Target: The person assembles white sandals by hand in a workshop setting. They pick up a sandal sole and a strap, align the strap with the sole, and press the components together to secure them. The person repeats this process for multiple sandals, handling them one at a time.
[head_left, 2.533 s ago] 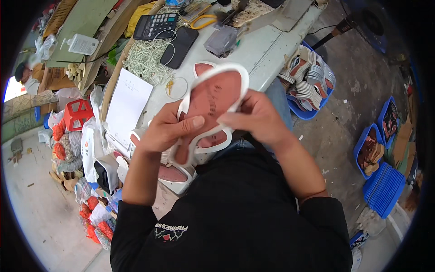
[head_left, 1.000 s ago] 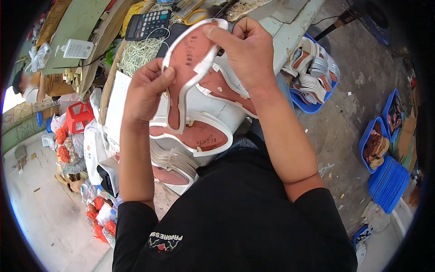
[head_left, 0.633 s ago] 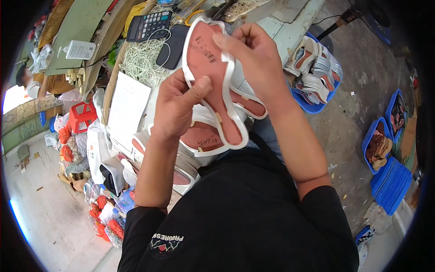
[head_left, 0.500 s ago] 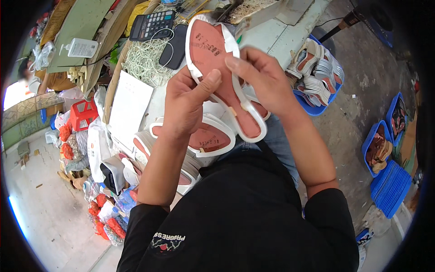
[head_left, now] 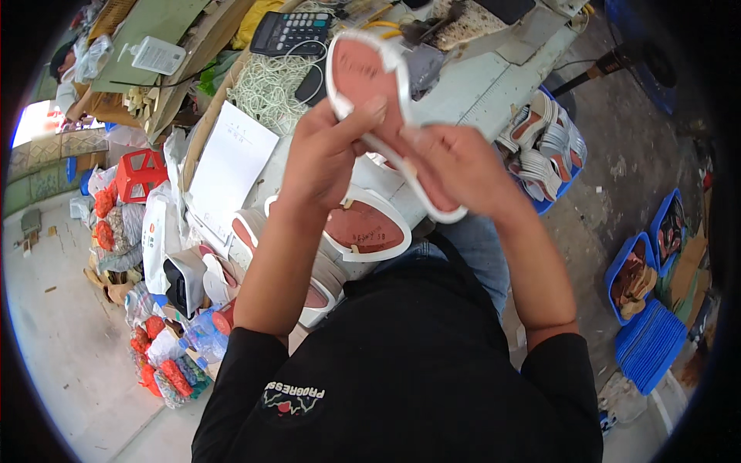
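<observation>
Both my hands hold one shoe insole (head_left: 369,73), reddish-brown with a white wrapped edge, raised above the table. My left hand (head_left: 320,154) is closed on its left edge, thumb lying over the face. Around its narrower middle and lower right edge, my right hand (head_left: 463,166) is closed too, a little blurred. Below the held piece, a stack of similar insoles (head_left: 367,230) rests at the table's near edge, with small tan tabs on the top one. More stacked insoles (head_left: 312,297) lie partly behind my left forearm.
White paper (head_left: 230,158), tangled white cord (head_left: 266,96) and a calculator (head_left: 289,32) lie on the table (head_left: 494,89). At right, a blue basket (head_left: 567,181) holds more insoles. A red stool (head_left: 140,176) and bagged goods stand left. Blue crates (head_left: 629,309) sit on the right floor.
My right hand has slid lower along the insole and its thumb now lies nearer the narrow part. The insole has turned slightly. The whole view has shifted a little.
</observation>
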`<state>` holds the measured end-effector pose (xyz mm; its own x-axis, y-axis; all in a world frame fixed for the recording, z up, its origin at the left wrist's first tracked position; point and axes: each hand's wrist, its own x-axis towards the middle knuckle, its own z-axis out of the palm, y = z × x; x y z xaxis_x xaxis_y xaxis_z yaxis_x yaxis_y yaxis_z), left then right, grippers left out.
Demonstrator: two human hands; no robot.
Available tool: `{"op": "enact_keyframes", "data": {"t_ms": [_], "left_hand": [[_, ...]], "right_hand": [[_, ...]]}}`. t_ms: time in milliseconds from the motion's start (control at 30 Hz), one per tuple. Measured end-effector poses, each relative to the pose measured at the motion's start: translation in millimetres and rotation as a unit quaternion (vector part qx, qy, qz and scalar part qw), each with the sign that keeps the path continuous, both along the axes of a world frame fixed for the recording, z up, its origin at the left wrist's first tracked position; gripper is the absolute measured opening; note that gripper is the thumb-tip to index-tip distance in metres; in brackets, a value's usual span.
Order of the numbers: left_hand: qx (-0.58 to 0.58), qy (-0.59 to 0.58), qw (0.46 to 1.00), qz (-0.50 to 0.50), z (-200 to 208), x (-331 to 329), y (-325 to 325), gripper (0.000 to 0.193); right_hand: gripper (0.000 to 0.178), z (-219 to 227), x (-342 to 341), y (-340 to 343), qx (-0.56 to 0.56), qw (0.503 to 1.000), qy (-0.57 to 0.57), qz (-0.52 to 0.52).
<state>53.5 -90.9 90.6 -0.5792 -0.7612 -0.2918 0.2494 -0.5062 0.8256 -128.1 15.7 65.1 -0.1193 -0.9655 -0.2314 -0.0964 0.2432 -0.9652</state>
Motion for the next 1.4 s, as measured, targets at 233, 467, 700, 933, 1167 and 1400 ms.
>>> {"op": "enact_keyframes", "data": {"t_ms": [233,467,700,933,1167,1400], "left_hand": [[-0.028,0.028,0.999,-0.036,18.2,48.3,32.3,0.028],[-0.168,-0.023,0.984,-0.052,51.5,36.2,59.9,0.029],[-0.446,-0.113,0.881,-0.111,68.2,33.8,59.6,0.021],[-0.601,-0.196,0.763,-0.134,80.9,37.3,46.5,0.025],[-0.206,-0.033,0.976,0.07,45.7,47.3,54.8,0.021],[-0.361,-0.354,0.86,-0.072,-7.3,117.7,44.9,0.082]], "right_hand": [[0.027,16.9,27.2,28.7,-0.218,0.975,-0.041,-0.028],[0.023,56.8,24.2,16.9,-0.364,0.928,0.04,-0.068],[0.023,85.5,16.2,16.0,-0.438,0.899,0.011,-0.021],[0.028,94.5,11.6,28.1,-0.392,0.919,-0.004,0.047],[0.07,33.0,41.2,37.8,-0.34,0.899,0.272,-0.04],[0.072,-69.4,34.0,74.5,-0.154,0.889,0.431,0.004]]}}
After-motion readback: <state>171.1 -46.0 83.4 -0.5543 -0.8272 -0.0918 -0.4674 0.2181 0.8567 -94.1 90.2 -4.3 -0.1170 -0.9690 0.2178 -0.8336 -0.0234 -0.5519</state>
